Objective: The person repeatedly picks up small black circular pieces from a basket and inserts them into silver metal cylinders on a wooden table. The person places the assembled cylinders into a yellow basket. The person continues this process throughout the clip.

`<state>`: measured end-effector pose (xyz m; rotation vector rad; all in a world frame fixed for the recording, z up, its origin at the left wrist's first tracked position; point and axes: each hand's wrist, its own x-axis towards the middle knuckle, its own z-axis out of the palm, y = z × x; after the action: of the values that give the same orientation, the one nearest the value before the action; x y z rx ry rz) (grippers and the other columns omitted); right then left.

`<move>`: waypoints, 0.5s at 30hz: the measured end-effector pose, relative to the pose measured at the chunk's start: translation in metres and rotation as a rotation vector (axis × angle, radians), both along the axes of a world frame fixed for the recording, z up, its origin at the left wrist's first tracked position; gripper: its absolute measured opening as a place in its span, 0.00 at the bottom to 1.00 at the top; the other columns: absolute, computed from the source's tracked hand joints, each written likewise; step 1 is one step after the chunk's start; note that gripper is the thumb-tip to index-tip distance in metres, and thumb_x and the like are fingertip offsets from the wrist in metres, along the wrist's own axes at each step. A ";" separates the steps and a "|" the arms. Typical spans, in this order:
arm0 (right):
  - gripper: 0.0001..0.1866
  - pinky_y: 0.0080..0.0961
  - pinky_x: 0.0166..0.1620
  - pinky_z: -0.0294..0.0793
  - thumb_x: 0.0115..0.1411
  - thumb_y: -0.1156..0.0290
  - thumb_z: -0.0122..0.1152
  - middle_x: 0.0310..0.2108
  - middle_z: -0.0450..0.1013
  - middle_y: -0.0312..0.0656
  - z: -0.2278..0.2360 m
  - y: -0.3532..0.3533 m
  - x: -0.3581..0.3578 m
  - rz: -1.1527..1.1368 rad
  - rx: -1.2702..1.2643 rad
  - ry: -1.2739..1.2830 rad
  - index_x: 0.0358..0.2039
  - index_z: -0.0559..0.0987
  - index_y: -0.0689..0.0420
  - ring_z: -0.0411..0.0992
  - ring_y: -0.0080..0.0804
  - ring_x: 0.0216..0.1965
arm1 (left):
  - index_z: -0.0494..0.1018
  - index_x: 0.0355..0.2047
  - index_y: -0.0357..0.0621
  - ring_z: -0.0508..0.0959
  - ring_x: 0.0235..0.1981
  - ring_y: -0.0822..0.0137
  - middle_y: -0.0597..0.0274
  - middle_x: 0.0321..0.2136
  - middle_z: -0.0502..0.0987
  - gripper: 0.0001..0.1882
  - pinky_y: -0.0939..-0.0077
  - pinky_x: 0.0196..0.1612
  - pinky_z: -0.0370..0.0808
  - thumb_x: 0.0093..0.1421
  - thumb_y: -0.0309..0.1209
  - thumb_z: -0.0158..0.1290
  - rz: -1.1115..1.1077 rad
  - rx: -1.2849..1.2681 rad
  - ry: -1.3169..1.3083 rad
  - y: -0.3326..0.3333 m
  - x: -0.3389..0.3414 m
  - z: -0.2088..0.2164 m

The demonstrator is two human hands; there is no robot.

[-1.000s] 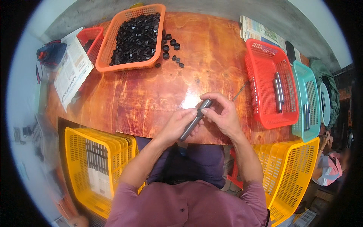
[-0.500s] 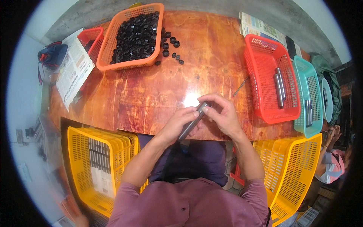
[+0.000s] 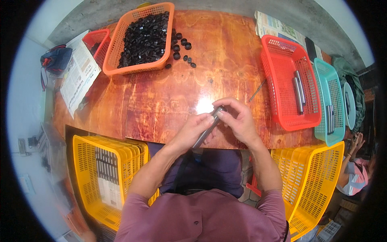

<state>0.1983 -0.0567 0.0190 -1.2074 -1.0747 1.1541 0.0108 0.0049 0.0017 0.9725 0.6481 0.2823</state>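
Just above the table's near edge, a dark grey metal tube (image 3: 204, 135) is held at a slant, its lower end pointing toward my lap. My left hand (image 3: 195, 127) is closed around its upper part, the thumb lying along it. The thumb and fingers of my right hand (image 3: 238, 121) pinch the tube's upper end; whether a small part sits there is hidden by the fingers. Several similar tubes (image 3: 299, 94) lie in the red basket (image 3: 282, 86) to the right. More tubes (image 3: 330, 119) rest in the teal basket (image 3: 323, 80) beside it.
An orange basket (image 3: 139, 70) full of black plastic caps (image 3: 145, 40) stands far left, with loose caps (image 3: 176, 55) beside it. A thin rod (image 3: 257, 91) lies near the red basket. Yellow crates (image 3: 82, 161) flank my lap. Another person (image 3: 355, 173) is at the right edge.
Both hands stay on the tube, with my right hand shifted up slightly at its upper end. The tube's tilt is nearly the same.
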 end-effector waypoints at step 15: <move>0.13 0.29 0.50 0.75 0.60 0.81 0.59 0.42 0.77 0.44 -0.004 0.024 0.018 -0.119 -0.014 -0.325 0.46 0.80 0.63 0.76 0.32 0.46 | 0.74 0.51 0.40 0.77 0.37 0.53 0.55 0.37 0.76 0.21 0.62 0.40 0.73 0.58 0.29 0.63 0.054 1.771 0.379 0.040 0.011 0.000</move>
<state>0.2159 -0.0325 0.0152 -1.4839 -1.2172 0.8936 0.0215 0.0448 0.0022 2.7468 0.6859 0.7686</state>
